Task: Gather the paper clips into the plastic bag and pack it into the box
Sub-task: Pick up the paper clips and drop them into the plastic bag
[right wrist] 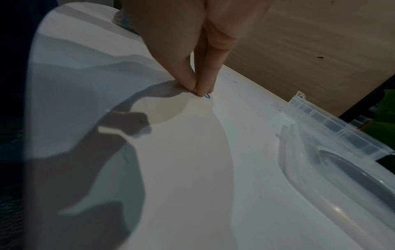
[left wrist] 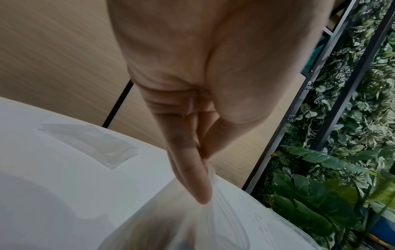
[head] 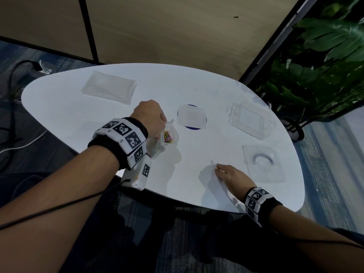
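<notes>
Picking up the last clip

The left hand (head: 150, 117) is pinching the top of the plastic bag (head: 168, 135), and most paper clips (head: 168, 137) are sitting inside it. The right hand (head: 233, 175) is pressing its fingertips (right wrist: 197, 88) together on one clip (head: 213, 164) lying on the table (head: 98, 123). The box (head: 250, 120) is waiting nearby, with no bag in it yet.

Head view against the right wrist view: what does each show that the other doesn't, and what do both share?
Only the head view shows the left hand gripping the plastic bag of coloured paper clips, plus the flat bags at the far side.

Only the right wrist view shows the fingertips pinched together on a bluish clip.

Both show the right hand, the white table and the clear box.
</notes>
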Demonstrator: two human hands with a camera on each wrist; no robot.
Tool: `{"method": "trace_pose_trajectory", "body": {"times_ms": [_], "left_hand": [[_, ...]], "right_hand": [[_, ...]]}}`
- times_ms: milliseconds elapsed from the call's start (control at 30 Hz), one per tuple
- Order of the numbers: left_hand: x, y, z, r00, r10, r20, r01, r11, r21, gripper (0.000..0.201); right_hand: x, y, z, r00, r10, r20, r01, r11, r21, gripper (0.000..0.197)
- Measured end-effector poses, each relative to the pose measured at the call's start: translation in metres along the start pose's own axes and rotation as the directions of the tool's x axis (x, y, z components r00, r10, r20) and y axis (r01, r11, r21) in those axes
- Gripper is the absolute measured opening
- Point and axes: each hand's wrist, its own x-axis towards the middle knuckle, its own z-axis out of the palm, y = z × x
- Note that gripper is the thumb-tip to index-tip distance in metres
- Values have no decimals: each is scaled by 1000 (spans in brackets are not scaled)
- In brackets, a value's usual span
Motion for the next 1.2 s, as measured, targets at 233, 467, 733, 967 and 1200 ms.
{"method": "trace_pose_trajectory", "body": {"times_ms": [233, 467, 733, 967, 1200], "left_hand": [[3, 1, 1, 1000, 0, 22, 0, 1000, 2, 24], [2, 4, 2, 999, -3, 35, 3, 1000, 7, 27], [4, 5, 2, 999, -14, 32, 13, 1000, 10, 26], [4, 8, 7, 999, -12, 37, 11, 1000, 24, 25], [7, 12, 12, 999, -25, 29, 24, 999, 30, 25]], "right_hand": [[2, -8, -3, 997, 61, 41, -60, 998, -13, 51], [14, 10, -10, 978, -9, 209, 34, 992, -118, 16], [34, 19, -33, 963, -50, 263, 52, 999, -1, 19], [43, 32, -42, 963, 191, 189, -260, 843, 471, 10], [56, 10, -41, 862, 472, 183, -480, 648, 591, 12]]}}
